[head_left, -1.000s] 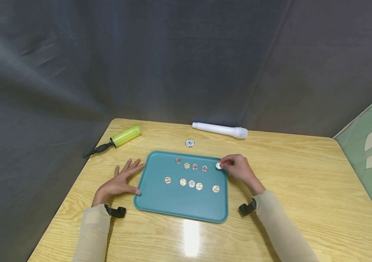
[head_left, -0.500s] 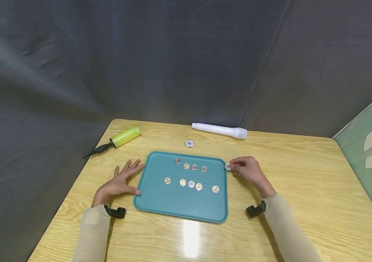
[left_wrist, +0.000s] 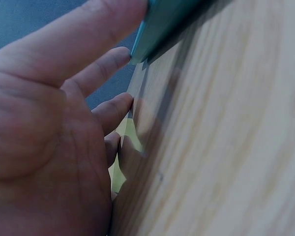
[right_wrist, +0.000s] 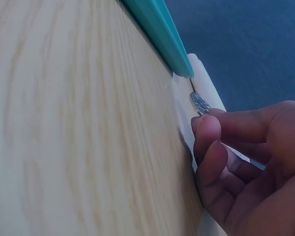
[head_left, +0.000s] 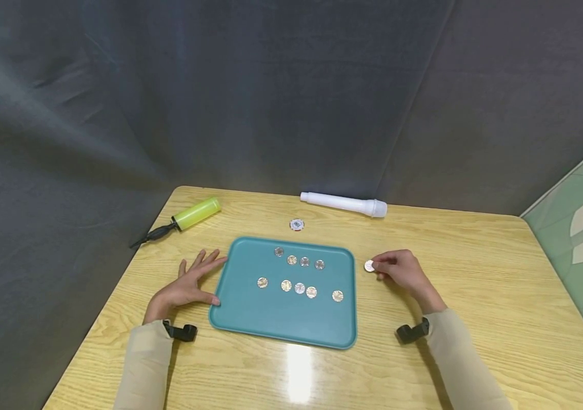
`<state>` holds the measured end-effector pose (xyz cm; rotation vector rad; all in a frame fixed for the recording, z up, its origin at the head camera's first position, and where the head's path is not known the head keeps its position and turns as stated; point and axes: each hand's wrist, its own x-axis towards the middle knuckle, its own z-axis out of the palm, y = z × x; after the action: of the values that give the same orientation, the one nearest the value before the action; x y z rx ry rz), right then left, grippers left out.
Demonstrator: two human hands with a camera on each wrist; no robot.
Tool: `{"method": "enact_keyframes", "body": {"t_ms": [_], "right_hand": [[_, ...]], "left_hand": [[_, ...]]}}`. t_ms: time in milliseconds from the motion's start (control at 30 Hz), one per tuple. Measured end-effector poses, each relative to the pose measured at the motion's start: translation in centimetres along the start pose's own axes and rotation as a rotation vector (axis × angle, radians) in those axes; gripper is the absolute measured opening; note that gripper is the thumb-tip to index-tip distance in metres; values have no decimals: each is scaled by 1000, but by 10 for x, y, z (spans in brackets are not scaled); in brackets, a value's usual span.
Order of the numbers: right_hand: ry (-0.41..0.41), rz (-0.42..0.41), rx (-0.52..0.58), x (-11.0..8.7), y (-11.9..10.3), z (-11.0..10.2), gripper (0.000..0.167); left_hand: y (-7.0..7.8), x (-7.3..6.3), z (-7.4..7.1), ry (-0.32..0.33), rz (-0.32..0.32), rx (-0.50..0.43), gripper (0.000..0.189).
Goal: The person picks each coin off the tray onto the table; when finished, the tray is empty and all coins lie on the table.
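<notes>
Between thumb and fingertips my right hand (head_left: 403, 272) pinches a silver coin (head_left: 369, 266), just beyond the right rim of the teal tray (head_left: 281, 324). The right wrist view shows this coin (right_wrist: 200, 103) tilted and gripped by its edge, close over the wooden table. My left hand (head_left: 186, 287) has its fingers spread, with thumb and index fingertip at the tray's left rim; the left wrist view shows those fingers extended along the table. On the tray lie several gold and silver coins (head_left: 286, 285) in two loose rows, a back one and a middle one.
A white and red poker chip (head_left: 297, 225) lies behind the tray. A white toy microphone (head_left: 344, 204) is near the table's back edge. At the back left lies a yellow-green hand pump (head_left: 197, 213) with a black nozzle. A dark curtain (head_left: 291, 97) hangs behind the table.
My right hand has carried the silver coin from the tray's back right corner, over the rim, to the right above the bare wood. My left hand and the tray have stayed put.
</notes>
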<state>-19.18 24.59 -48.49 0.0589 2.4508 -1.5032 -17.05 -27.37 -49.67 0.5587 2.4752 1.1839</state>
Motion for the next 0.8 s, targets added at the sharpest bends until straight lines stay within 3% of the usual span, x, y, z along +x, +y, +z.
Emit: {"method": "enact_keyframes", "body": {"t_ms": [400,800], "right_hand": [[-17,28,-46,-1,3,-3,25],[49,-13,-221,-1,-1,1,20]], "left_hand": [[-1,-1,0,0,-3,-9,100],[-2,-1,0,0,-3,0,100]]}}
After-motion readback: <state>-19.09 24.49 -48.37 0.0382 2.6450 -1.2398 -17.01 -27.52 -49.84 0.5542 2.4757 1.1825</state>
